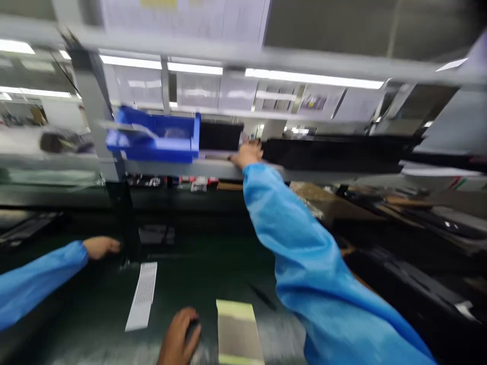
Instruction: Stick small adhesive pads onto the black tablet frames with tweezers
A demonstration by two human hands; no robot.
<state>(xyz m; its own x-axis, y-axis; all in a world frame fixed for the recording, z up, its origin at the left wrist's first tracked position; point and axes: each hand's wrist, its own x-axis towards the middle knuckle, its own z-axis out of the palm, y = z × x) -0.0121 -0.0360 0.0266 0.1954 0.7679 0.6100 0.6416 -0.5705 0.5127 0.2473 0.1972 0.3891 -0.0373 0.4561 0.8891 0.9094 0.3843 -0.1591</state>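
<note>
My right hand [249,152] reaches far up in a blue sleeve to the grey shelf [171,167]. Its fingers are stretched out at the edge of a black panel [220,136], next to a blue bin [155,138]; it appears open, though blurred. My left hand [178,337] is low at the bottom edge on the dark green bench [95,324]. Its fingers curl over a small dark object [194,329] that I cannot name. A yellow-edged card [238,332] lies just right of it, and a white ribbed strip [142,294] lies to its left.
Another person's hand [101,247] in a blue sleeve rests on the bench at the left, by a dark post [122,223]. A long black tray [335,152] runs along the shelf to the right. Dark trays and parts [411,284] crowd the bench on the right.
</note>
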